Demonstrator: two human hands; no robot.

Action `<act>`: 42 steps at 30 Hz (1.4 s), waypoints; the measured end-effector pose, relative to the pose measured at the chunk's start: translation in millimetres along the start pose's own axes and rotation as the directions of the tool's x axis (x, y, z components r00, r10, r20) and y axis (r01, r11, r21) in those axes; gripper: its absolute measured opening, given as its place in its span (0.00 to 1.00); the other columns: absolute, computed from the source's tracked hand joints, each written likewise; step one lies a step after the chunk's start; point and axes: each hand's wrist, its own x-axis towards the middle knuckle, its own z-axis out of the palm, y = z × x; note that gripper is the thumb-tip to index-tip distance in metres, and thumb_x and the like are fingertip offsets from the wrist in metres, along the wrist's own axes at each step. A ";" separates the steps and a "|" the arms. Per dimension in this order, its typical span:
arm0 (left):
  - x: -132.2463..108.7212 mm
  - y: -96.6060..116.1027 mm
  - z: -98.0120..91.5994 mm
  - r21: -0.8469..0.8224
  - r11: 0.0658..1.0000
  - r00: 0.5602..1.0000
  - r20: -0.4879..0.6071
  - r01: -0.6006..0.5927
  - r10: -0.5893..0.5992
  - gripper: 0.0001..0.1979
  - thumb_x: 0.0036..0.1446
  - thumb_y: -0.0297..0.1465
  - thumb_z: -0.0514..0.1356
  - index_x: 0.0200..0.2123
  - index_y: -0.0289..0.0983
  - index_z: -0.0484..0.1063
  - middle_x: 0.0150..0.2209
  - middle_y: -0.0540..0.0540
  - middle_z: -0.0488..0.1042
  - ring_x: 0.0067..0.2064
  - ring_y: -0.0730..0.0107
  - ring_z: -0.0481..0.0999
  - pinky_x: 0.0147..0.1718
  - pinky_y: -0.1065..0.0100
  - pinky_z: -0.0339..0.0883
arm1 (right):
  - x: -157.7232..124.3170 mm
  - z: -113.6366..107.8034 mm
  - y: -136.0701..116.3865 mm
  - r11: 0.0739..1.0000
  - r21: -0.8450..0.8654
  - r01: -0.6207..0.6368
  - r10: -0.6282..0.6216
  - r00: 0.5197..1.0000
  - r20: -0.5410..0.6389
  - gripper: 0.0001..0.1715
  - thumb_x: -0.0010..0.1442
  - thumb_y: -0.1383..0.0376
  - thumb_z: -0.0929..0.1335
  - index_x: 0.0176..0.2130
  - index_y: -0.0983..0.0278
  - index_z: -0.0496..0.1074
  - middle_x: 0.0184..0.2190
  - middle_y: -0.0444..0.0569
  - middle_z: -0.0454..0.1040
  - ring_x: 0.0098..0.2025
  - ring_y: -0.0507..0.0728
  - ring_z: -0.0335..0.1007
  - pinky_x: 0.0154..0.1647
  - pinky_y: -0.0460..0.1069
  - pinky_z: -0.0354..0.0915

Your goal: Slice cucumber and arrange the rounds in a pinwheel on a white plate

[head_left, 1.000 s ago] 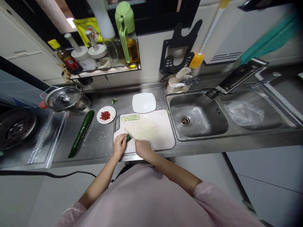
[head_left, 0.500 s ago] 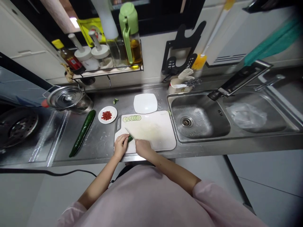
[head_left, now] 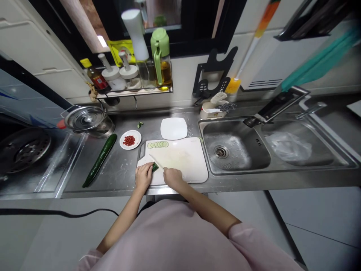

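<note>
On the white cutting board (head_left: 186,160), my left hand (head_left: 143,175) grips a short dark green piece of cucumber (head_left: 155,166), its fingers closed over the left end. My right hand (head_left: 173,177) is wrapped round the handle of a knife (head_left: 156,161), whose blade slants up and left just beside the piece. Whether the blade touches the cucumber I cannot tell. A row of overlapping cucumber slices (head_left: 158,144) lies along the board's far left edge. Left of the board are a whole cucumber (head_left: 100,160) and a small white plate (head_left: 123,143) of chopped red bits (head_left: 129,140).
Behind the board sits a white square dish (head_left: 173,128). Small green scraps (head_left: 140,124) lie near it. A lidded steel pot (head_left: 103,127) stands at the back left. On the right is a double sink (head_left: 237,150) with a faucet (head_left: 276,105). A condiment rack (head_left: 135,92) hangs above.
The view has tilted up slightly. My right hand and the knife have drawn a little to the right of the cucumber piece, showing more of it. My left hand keeps its grip.
</note>
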 end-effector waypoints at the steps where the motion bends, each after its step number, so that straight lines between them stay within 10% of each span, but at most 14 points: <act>1: -0.9 1.8 -1.1 0.018 1.000 1.000 -0.005 0.010 -0.010 0.14 0.64 0.34 0.50 0.45 0.42 0.75 0.44 0.45 0.79 0.46 0.63 0.76 0.51 0.57 0.61 | -2.4 -0.2 3.4 1.000 -0.022 -0.006 0.006 1.000 -0.017 0.17 0.66 0.68 0.57 0.48 0.64 0.69 0.37 0.56 0.78 0.43 0.58 0.74 0.39 0.49 0.62; 14: 5.5 15.4 -14.6 -0.188 0.963 0.936 -0.259 0.193 -0.238 0.18 0.65 0.38 0.49 0.51 0.39 0.70 0.49 0.42 0.75 0.51 0.61 0.73 0.51 0.60 0.65 | -27.4 -11.2 58.4 0.975 -0.174 -0.135 0.073 0.944 -0.321 0.30 0.62 0.67 0.62 0.62 0.64 0.59 0.44 0.58 0.72 0.47 0.62 0.62 0.45 0.53 0.51; 20: 36.2 54.1 -19.8 -0.108 0.994 0.999 -0.041 0.011 -0.016 0.16 0.63 0.38 0.52 0.49 0.41 0.72 0.49 0.43 0.75 0.51 0.59 0.71 0.54 0.56 0.60 | -37.8 -14.9 70.0 0.968 -0.223 -0.117 0.027 0.929 -0.370 0.30 0.62 0.69 0.61 0.63 0.64 0.59 0.42 0.57 0.71 0.44 0.61 0.61 0.44 0.54 0.49; 26: 51.7 87.9 -6.9 -0.058 0.995 0.972 0.219 -0.079 0.090 0.13 0.60 0.39 0.56 0.43 0.44 0.76 0.47 0.44 0.75 0.52 0.57 0.69 0.58 0.50 0.50 | -49.4 -13.2 76.4 0.959 -0.266 -0.102 -0.004 0.929 -0.370 0.29 0.62 0.67 0.62 0.62 0.64 0.61 0.40 0.57 0.71 0.43 0.61 0.61 0.43 0.54 0.50; 42: 106.5 89.5 34.5 -0.080 0.979 0.913 0.381 0.188 -0.144 0.05 0.54 0.33 0.58 0.32 0.41 0.74 0.32 0.50 0.78 0.36 0.67 0.75 0.43 0.64 0.59 | -65.3 -1.0 112.8 0.932 -0.206 -0.297 0.209 0.908 -0.363 0.29 0.59 0.65 0.66 0.60 0.62 0.63 0.42 0.53 0.74 0.46 0.60 0.66 0.46 0.51 0.52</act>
